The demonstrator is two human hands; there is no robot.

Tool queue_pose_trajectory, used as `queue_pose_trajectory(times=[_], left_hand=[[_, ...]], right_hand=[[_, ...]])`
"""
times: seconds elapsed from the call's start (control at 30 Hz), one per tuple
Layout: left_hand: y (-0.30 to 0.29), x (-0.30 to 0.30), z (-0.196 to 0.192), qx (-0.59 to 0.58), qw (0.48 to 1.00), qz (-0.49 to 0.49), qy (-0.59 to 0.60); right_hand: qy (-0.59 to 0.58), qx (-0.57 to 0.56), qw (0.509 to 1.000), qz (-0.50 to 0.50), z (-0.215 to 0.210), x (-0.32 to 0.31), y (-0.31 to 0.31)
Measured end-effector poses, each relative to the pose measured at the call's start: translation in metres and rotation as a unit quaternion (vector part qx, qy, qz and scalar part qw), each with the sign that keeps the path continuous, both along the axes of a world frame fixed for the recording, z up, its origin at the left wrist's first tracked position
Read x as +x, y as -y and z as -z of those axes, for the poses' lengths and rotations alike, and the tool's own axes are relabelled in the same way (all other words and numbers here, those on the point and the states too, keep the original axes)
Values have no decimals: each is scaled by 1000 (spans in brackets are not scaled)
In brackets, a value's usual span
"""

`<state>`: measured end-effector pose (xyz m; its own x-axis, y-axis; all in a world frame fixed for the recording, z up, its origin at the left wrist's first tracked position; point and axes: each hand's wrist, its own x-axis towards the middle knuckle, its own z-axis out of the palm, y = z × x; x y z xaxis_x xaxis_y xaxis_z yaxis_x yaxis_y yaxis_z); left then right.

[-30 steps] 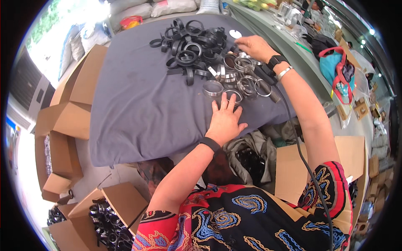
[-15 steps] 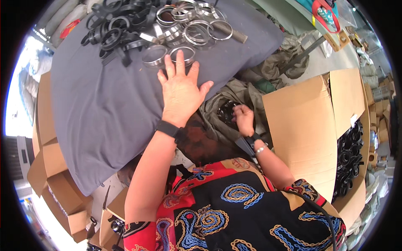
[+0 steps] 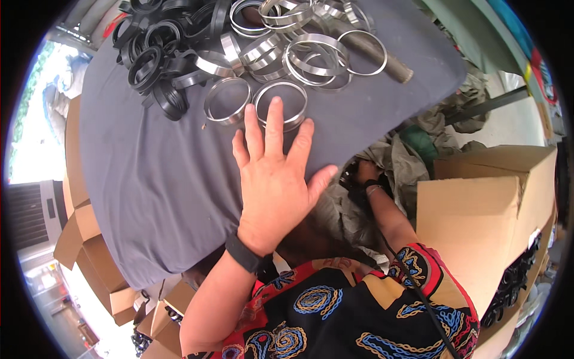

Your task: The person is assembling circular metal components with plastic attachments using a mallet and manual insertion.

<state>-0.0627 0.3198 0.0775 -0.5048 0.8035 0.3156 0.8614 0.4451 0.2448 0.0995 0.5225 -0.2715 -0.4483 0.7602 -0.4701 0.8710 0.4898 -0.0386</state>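
My left hand [image 3: 278,185] lies on the grey cloth [image 3: 161,179] with its fingers spread. Its fingertips reach the near rim of a shiny metal ring [image 3: 305,99], and a second metal ring [image 3: 222,119] lies just left of it. Behind them are a pile of metal rings [image 3: 263,54] and a heap of black rings [image 3: 161,54]. Lower down on the right, my right hand [image 3: 366,172] reaches into a crumpled olive-grey sack [image 3: 406,170] beside the table edge. Black parts show near its fingers, which are mostly hidden, so what it holds cannot be made out.
A grey rod [image 3: 382,57] lies by the metal rings. On the right stands a large cardboard box [image 3: 469,209] with black parts [image 3: 517,275] in it. More open cardboard boxes [image 3: 98,263] stand on the left. A cable [image 3: 421,296] runs over my right side.
The view has shifted closer to the table. My right hand has gone deeper into the sack, and its fingers show less. My left hand stays spread at the same ring.
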Motion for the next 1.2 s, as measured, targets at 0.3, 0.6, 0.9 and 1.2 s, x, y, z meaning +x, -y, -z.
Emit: queue_pose_trajectory(times=[0.3, 0.6, 0.9, 1.2], left_hand=[[-5, -5, -2, -55, 998, -7, 1], [2, -6, -2, -95, 995, -29, -17], [-8, 0, -4, -46, 999, -3, 9], [-1, 1, 0, 8, 999, -4, -31]], right_hand=[[-72, 111, 985, -112, 38, -12, -2], [-201, 113, 972, -51, 114, -34, 13], [-233, 98, 961, 114, 17, 5, 17], [-140, 40, 936, 320, -26, 31, 45]])
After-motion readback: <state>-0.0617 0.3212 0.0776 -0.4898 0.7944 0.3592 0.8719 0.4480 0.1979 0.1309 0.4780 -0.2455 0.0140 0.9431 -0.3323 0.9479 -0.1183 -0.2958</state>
